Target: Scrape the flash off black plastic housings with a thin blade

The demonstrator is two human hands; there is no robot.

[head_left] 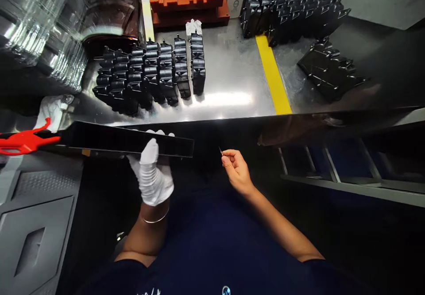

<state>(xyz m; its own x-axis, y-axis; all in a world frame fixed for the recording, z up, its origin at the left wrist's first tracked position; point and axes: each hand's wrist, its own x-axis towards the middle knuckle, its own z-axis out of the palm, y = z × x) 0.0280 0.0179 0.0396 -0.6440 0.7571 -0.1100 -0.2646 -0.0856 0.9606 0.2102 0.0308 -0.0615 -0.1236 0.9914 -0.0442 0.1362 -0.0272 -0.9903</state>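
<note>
Gloved left hand (152,175) grips a black panel (126,142) from beneath; bare right hand (237,171) pinches a tiny sliver (220,151). Bare fingertips (226,158) could smudge the glossy face (159,142).

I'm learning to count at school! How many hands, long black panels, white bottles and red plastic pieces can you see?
Hands: 2 (gloved left hand, bare right hand)
Panels: 1 (long black panel)
Bottles: 1 (white bottle)
Red pieces: 1 (red plastic piece)
Total: 5
</note>
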